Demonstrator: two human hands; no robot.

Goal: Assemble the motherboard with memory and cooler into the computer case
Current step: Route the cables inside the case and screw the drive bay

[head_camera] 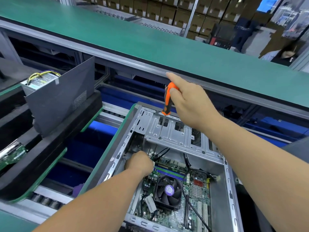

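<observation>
While the right hand (189,104) grips an orange-and-black screwdriver (167,101) with its forefinger stretched out straight, the shaft points down onto the silver drive cage (175,134) of the open computer case (229,181). Below and left of that hand, the left hand (138,162) reaches into the case, fingers curled at the motherboard's (199,186) far corner; what they pinch cannot be told. Just right of the left forearm sits the cooler fan (168,190).

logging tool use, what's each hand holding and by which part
Right hand holds the screwdriver by its orange handle. Left hand is curled inside the computer case; any grip there cannot be told.
</observation>
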